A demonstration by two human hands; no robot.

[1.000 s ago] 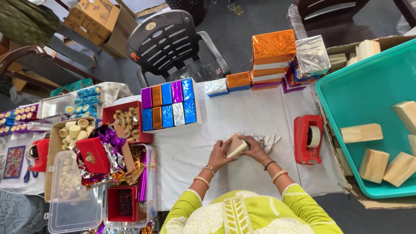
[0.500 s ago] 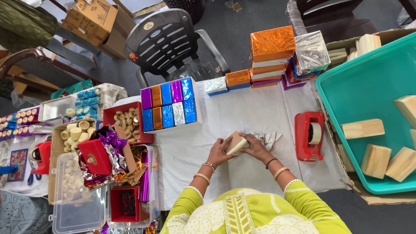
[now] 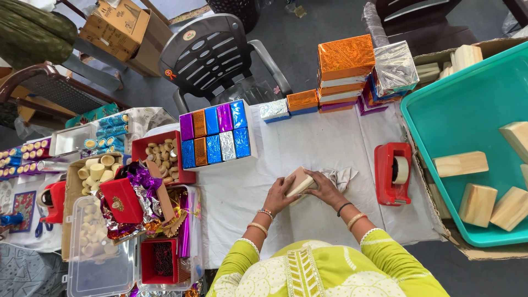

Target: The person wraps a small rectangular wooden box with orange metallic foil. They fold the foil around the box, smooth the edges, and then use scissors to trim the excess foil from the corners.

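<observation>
Left hand (image 3: 279, 199) and right hand (image 3: 325, 188) both gripping wooden block (image 3: 300, 181) on counter (image 3: 308, 137), over silver foil sheet (image 3: 340, 176) | advising: keeping block pinned square, pulling foil taut before folding.

Bright, even daylight over my counter (image 3: 330, 143); only soft shadows under my hands. Foil boxes (image 3: 214, 135) glint. Sharp throughout, with straight lines bending near the edges.

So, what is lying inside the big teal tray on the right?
Inside the teal tray lie plain wooden blocks, at least four in view. The picture's right edge cuts the tray off, so any blocks further right cannot be seen.
</observation>
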